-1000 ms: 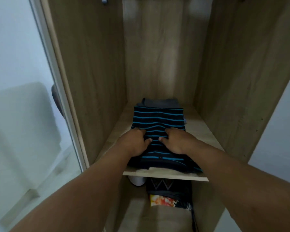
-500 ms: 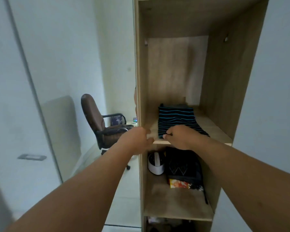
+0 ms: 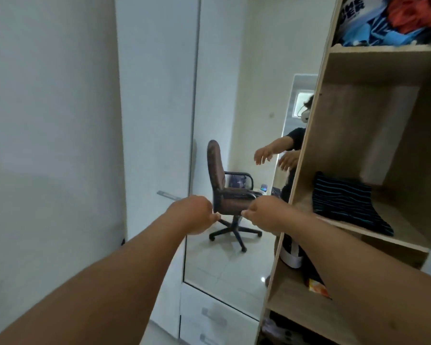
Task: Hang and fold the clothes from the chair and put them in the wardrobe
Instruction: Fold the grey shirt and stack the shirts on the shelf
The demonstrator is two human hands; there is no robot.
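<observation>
Lying folded: blue-striped dark shirt (image 3: 343, 202), shelf (image 3: 406, 225).

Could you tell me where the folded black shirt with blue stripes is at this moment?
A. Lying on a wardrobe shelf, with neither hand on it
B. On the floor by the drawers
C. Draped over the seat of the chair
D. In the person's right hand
A: the striped shirt lies on the wooden shelf, while the left hand and right hand are out in front of the wardrobe, empty.

Left hand (image 3: 193, 215), right hand (image 3: 266, 215) empty – striped shirt (image 3: 343, 204) folded on shelf (image 3: 393, 221).
</observation>
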